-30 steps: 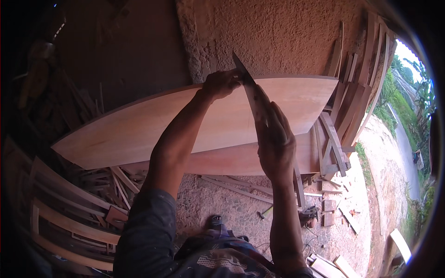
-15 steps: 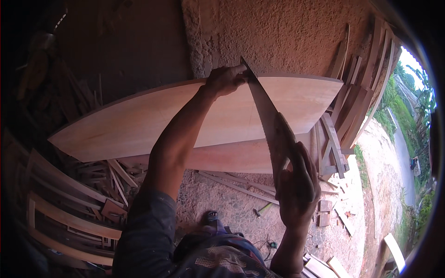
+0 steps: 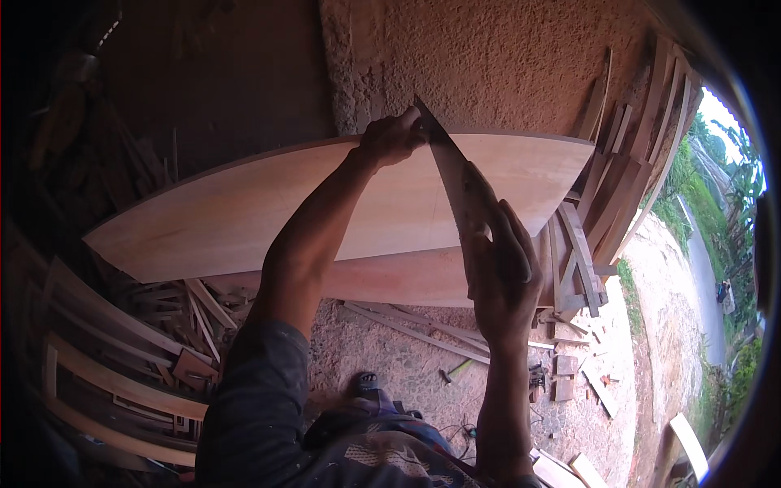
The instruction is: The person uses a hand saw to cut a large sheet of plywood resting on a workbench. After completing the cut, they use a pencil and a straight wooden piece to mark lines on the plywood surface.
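A wide pale wooden board (image 3: 268, 215) with a curved far edge stretches across the view in front of me. My right hand (image 3: 506, 281) is wrapped round the handle of a handsaw (image 3: 449, 167). The saw's blade slants up and away over the board, its narrow tip just past the far edge. Beside the tip, my left hand (image 3: 390, 141) is closed at that edge, with its thumb close against the blade. The fingertips of this hand are partly hidden, but they appear to grip the board.
Below the board is a reddish panel (image 3: 399, 276). Long planks (image 3: 626, 187) lean against the rough wall at right. Curved wooden frames (image 3: 122, 386) stand at lower left near scrap wood. A hammer (image 3: 458, 371) and wood strips (image 3: 415, 325) lie on the floor.
My right hand has pushed the saw forward and a little left, so its handle is nearer the board's far edge. My left hand stays at the edge by the blade.
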Available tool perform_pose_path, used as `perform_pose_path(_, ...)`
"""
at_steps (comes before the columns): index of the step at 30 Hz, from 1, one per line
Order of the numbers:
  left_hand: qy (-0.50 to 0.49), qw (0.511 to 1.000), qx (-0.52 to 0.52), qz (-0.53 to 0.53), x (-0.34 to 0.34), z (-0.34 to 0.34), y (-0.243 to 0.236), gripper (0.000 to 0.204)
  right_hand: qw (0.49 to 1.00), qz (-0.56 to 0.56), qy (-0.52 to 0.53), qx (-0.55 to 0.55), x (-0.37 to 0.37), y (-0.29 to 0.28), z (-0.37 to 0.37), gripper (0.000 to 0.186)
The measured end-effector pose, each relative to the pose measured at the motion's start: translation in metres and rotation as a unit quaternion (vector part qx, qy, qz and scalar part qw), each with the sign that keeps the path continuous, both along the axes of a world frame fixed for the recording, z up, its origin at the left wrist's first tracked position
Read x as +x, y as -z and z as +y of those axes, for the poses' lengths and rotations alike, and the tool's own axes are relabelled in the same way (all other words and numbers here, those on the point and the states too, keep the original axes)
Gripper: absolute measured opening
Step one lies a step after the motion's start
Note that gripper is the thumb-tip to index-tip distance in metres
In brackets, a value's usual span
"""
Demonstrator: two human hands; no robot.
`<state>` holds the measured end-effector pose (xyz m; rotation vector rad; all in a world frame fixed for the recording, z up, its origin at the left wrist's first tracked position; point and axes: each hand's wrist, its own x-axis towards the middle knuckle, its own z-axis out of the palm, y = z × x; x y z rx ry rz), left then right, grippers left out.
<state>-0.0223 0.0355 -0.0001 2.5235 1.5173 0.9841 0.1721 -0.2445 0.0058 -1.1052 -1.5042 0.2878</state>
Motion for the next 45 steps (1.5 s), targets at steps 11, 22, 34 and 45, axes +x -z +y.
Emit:
perform_pose_path(11,0.018,0.997,0.02,0.071,-0.05,0.027,0.006,0.043,0.945,0.297,-0.015,0.139,-0.004,0.049,-0.055,0.046)
perform_pose_path(22,-0.155,0.973,-0.037,0.165,-0.395,-0.068,0.02,0.066,0.959,0.268,0.052,0.076,-0.111,0.085,-0.047,0.062)
perform_pose_path(34,-0.058,0.991,0.02,0.118,-0.38,0.011,0.026,0.067,0.967,0.017,0.245,0.068,-0.192,0.092,-0.04,0.066)
perform_pose_path(45,-0.052,0.986,-0.011,0.159,-0.34,0.04,0.005,0.07,0.982,-0.008,0.179,0.064,-0.224,0.094,-0.036,0.062)
